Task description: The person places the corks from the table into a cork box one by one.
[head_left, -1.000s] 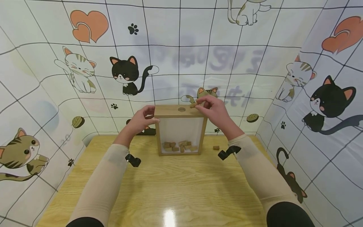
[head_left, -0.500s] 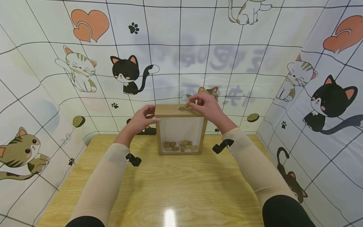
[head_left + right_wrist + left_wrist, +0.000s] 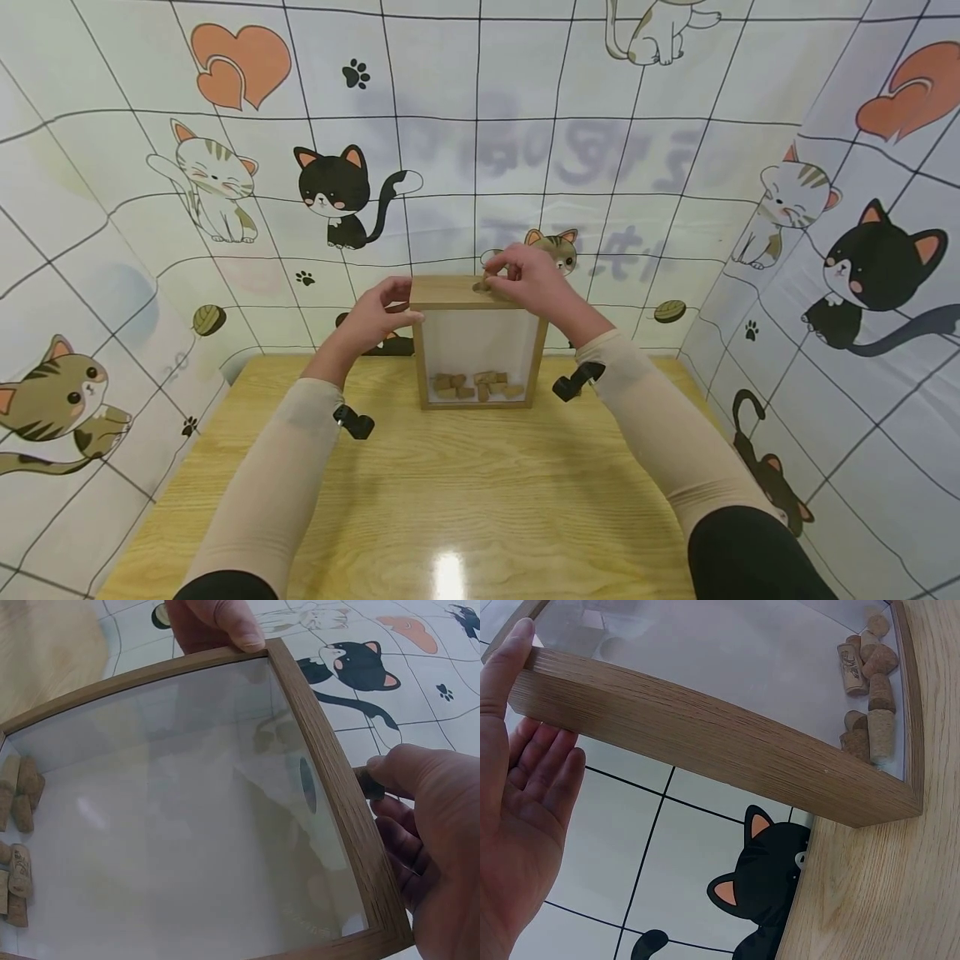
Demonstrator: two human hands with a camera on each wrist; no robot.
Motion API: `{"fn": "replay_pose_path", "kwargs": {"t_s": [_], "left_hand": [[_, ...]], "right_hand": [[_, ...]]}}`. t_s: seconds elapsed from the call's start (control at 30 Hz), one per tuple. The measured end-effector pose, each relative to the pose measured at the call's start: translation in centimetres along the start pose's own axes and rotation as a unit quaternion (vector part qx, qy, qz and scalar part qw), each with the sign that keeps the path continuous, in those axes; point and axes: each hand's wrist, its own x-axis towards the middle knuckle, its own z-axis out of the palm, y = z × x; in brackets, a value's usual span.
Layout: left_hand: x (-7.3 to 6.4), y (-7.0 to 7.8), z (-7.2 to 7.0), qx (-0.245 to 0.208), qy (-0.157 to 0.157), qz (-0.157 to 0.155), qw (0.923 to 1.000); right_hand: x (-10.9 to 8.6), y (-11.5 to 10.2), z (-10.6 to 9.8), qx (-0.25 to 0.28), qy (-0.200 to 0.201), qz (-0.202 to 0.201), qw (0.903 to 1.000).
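A wooden shadow box with a clear front stands upright on the table, a round hole in its top edge. Several corks lie inside along its bottom. My left hand grips the box's upper left corner, thumb on the front and fingers behind, as the left wrist view shows. My right hand pinches a single cork between thumb and fingers, right at the hole in the top. The hole shows from inside in the right wrist view.
The wooden table reaches toward me in front of the box. Behind and at both sides hangs a white grid-patterned cloth printed with cats and hearts. One loose cork on the table is mostly hidden behind my right wrist.
My right hand has moved left along the box's top, bringing the pinched cork from beside the hole to over it. My left hand keeps its grip on the corner.
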Motion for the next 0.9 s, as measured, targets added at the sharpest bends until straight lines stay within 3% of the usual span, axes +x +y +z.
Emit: {"fn": "replay_pose_path", "kwargs": {"t_s": [0.2, 0.57, 0.9], "left_hand": [[0.01, 0.17, 0.13, -0.011, -0.002, 0.001, 0.9999], [-0.1, 0.31, 0.1, -0.017, -0.005, -0.013, 0.9998], [-0.11, 0.31, 0.08, -0.027, -0.004, -0.01, 0.9996]], "right_hand": [[0.48, 0.04, 0.2, -0.025, -0.017, -0.016, 0.9994], [0.6, 0.05, 0.31, -0.052, -0.044, 0.004, 0.9977], [0.0, -0.04, -0.33, -0.037, -0.023, -0.008, 0.999]]}}
